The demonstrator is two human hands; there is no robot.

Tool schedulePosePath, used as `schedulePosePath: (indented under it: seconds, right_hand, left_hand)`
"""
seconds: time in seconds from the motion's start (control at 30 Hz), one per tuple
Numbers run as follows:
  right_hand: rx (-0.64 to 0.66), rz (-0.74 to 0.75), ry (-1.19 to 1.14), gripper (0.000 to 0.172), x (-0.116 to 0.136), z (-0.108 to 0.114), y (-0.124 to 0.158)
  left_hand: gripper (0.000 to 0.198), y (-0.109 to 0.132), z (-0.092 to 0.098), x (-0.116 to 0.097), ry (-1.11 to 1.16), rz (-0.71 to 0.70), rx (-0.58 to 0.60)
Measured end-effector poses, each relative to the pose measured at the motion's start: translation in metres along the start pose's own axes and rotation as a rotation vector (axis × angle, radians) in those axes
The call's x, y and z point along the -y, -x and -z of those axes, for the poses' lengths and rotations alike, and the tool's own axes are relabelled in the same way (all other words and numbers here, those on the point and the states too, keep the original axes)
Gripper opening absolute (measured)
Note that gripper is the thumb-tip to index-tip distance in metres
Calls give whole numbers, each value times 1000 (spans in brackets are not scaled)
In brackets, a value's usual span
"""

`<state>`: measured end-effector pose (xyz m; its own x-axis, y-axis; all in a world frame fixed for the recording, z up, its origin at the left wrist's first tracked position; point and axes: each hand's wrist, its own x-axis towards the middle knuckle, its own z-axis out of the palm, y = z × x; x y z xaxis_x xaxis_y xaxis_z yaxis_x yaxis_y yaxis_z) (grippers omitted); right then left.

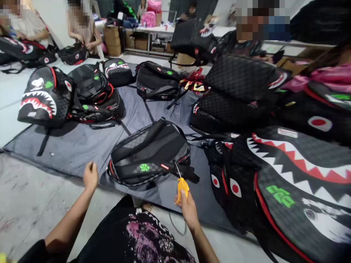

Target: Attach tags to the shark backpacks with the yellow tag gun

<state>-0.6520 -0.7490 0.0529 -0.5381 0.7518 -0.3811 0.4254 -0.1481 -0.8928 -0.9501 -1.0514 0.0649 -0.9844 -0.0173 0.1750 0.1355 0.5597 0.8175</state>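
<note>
My right hand [187, 206] is closed around the yellow handle of a tool [182, 187], whose thin metal tip points up toward a black backpack. That backpack [149, 151] lies with its straps upward on the grey cloth, and a green patch and a small red label show on one strap. To the left of it, my left hand [90, 175] is raised over the cloth's front edge with its fingers curled together. Whether anything small is between those fingers cannot be made out.
Backpacks with shark-mouth prints are piled at the right [307, 175] and left [44, 96]. Another backpack [157, 80] lies farther back on the grey cloth [63, 149]. Several people are at the back, near a long white table [161, 28] and cardboard boxes [112, 40].
</note>
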Motion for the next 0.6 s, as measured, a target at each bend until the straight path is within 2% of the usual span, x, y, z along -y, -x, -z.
schedulePosePath:
  seconds: [0.07,0.13,0.17,0.27,0.33,0.4,0.47,0.6]
  right_hand:
    - [25,50,73,65,5,1,-6]
    - [59,87,129,59,15,1,-8]
    - [76,106,156,57,21,1,-7]
    - [119,164,258,53,40,3,-1]
    - [136,209,334,51,55,6,2]
    - [155,266,399,50,75,9,-2]
    - [149,301,447,48,101,10,-16]
    - [-5,215,485,49,155,-5,-61]
  left_hand:
    - [64,-7,-5,-15,-159,-208,45]
    - [82,-27,-29,-40,-333,-471,207]
    - [91,-38,-45,-52,-410,-536,273]
    - [95,-61,-87,-74,-559,-588,437]
    - [82,-59,-99,-74,-545,-603,469]
    - [65,-47,-97,-66,-429,-588,452]
    - [50,-33,-84,-56,-219,-478,494]
    - [56,-24,-59,-42,319,-13,759]
